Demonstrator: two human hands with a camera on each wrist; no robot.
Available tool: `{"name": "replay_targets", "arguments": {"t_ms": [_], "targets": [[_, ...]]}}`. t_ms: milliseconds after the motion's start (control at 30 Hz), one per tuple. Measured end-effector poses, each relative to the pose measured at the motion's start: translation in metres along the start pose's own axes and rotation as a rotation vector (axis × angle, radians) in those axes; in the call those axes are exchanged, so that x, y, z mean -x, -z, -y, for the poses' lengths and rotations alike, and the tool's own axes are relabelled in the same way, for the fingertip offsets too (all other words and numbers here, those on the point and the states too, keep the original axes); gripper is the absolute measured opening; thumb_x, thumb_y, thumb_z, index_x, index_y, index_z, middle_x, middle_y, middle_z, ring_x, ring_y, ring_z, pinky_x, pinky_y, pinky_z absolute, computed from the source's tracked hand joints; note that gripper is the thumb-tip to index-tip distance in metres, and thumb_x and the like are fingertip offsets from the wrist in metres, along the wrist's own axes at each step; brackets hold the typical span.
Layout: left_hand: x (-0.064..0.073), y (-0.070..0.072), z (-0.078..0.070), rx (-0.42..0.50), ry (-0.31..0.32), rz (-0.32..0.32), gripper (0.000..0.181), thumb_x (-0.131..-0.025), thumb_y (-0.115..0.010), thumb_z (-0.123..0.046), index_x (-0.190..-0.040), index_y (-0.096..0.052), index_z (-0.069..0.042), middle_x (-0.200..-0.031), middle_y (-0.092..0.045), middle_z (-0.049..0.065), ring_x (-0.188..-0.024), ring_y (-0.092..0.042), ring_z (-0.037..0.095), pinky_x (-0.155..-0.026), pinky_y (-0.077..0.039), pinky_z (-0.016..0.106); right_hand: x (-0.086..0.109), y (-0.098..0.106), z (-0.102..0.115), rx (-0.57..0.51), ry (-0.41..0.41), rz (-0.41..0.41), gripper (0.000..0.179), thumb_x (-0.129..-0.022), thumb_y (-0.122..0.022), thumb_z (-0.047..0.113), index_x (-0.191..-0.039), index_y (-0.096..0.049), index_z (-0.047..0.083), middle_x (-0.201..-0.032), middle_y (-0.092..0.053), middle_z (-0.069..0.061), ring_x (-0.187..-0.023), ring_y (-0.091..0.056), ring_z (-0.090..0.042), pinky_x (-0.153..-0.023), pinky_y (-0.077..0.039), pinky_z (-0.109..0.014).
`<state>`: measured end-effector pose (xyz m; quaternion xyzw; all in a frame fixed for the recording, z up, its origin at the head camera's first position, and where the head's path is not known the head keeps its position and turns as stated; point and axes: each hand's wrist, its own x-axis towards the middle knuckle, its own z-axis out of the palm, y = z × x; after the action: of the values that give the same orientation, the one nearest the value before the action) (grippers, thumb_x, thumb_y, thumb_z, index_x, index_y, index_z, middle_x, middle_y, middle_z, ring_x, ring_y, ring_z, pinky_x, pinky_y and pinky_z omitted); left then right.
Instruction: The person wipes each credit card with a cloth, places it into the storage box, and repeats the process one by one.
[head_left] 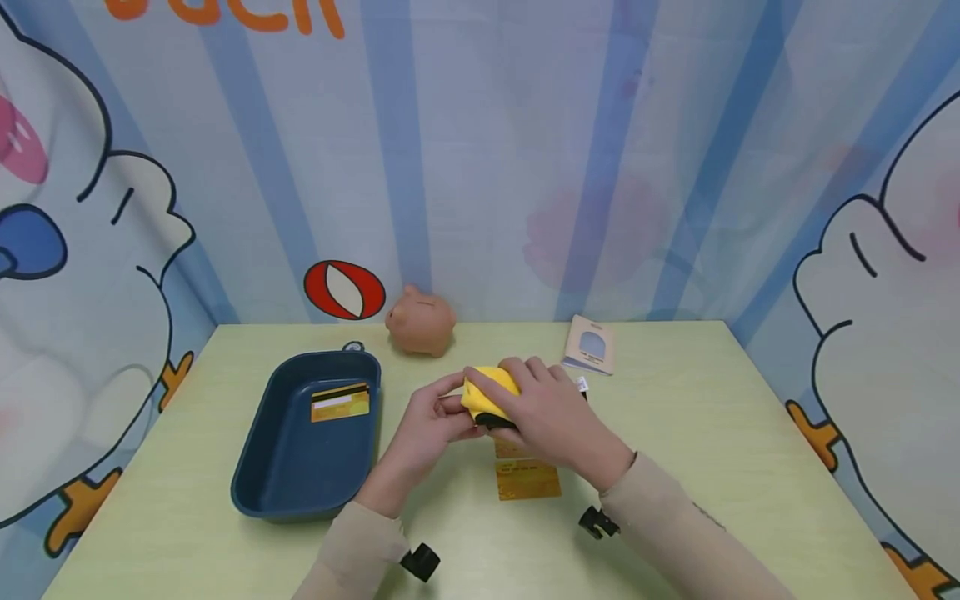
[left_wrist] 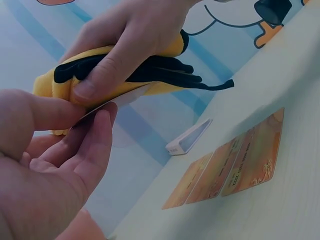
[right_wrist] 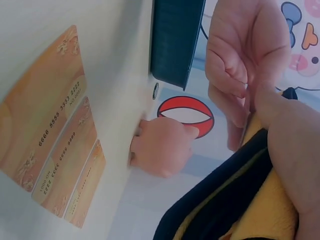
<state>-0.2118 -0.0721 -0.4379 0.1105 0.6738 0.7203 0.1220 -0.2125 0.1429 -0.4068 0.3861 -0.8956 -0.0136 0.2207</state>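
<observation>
Both hands meet over the middle of the table. My right hand [head_left: 555, 417] grips a yellow cloth [head_left: 489, 385] with black trim, its thumb pressing the cloth down in the left wrist view. Between thumb and fingers my left hand [left_wrist: 55, 175] pinches a thin, flat card [left_wrist: 125, 99], which lies against the underside of the cloth. Much of the card is hidden by fingers and cloth. Below the hands, three golden-orange bank cards [left_wrist: 257, 155] lie in a row on the table, partly covered by the right hand in the head view.
A dark blue tray [head_left: 251, 467] stands at the left with a gold bank card [head_left: 341, 404] inside. At the back edge are a pink piggy bank [head_left: 422, 323] and, farther right, a small pale booklet [head_left: 589, 346]. A printed curtain [head_left: 480, 167] hangs behind the table.
</observation>
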Motion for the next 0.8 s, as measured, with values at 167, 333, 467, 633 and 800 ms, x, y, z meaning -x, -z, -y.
{"name": "replay_targets", "arguments": {"t_ms": [167,333,467,633,800], "targets": [[0.0007,-0.0005,-0.0022,0.019,-0.001,0.005,0.062,-0.101,-0.062,0.004,-0.159,-0.044,-0.007,-0.126,-0.073,0.021,-0.098,-0.076,0.02,-0.089,-0.063,0.035,-0.001,-0.0005,0.0024,-0.039,-0.005,-0.018,0.075,-0.098,-0.069,0.054,-0.162,-0.041,0.029,-0.13,-0.058,-0.013,-0.103,-0.06,-0.031,-0.076,-0.056,-0.046],[0.0007,-0.002,-0.0043,0.03,0.006,-0.005,0.063,-0.099,-0.06,0.007,-0.159,-0.045,-0.006,-0.123,-0.074,0.02,-0.093,-0.075,0.019,-0.088,-0.063,0.033,-0.0015,-0.0038,0.0043,-0.053,-0.019,-0.042,0.077,-0.096,-0.067,0.061,-0.162,-0.042,0.028,-0.129,-0.059,-0.014,-0.105,-0.061,-0.032,-0.075,-0.057,-0.045],[0.0012,-0.0041,-0.0047,0.02,0.009,-0.013,0.061,-0.099,-0.058,0.009,-0.157,-0.046,-0.006,-0.124,-0.074,0.021,-0.098,-0.076,0.021,-0.09,-0.063,0.035,-0.0006,-0.0066,0.0054,-0.054,-0.026,-0.05,0.074,-0.097,-0.069,0.056,-0.161,-0.043,0.029,-0.128,-0.059,-0.015,-0.104,-0.062,-0.033,-0.072,-0.057,-0.045],[0.0025,-0.0063,-0.0044,0.037,0.017,-0.036,0.059,-0.099,-0.058,0.008,-0.155,-0.049,-0.008,-0.127,-0.073,0.021,-0.104,-0.075,0.024,-0.092,-0.062,0.038,-0.0001,-0.0079,0.0058,-0.032,-0.025,-0.039,0.072,-0.098,-0.07,0.049,-0.162,-0.042,0.029,-0.128,-0.059,-0.015,-0.101,-0.061,-0.032,-0.071,-0.057,-0.044],[0.0041,-0.0071,-0.0072,0.076,0.021,-0.074,0.06,-0.099,-0.062,0.006,-0.156,-0.049,-0.008,-0.125,-0.073,0.021,-0.105,-0.075,0.023,-0.093,-0.062,0.038,0.0009,-0.0053,0.0051,-0.004,-0.028,-0.037,0.072,-0.099,-0.069,0.045,-0.163,-0.04,0.028,-0.127,-0.059,-0.015,-0.099,-0.062,-0.033,-0.07,-0.057,-0.044]]}}
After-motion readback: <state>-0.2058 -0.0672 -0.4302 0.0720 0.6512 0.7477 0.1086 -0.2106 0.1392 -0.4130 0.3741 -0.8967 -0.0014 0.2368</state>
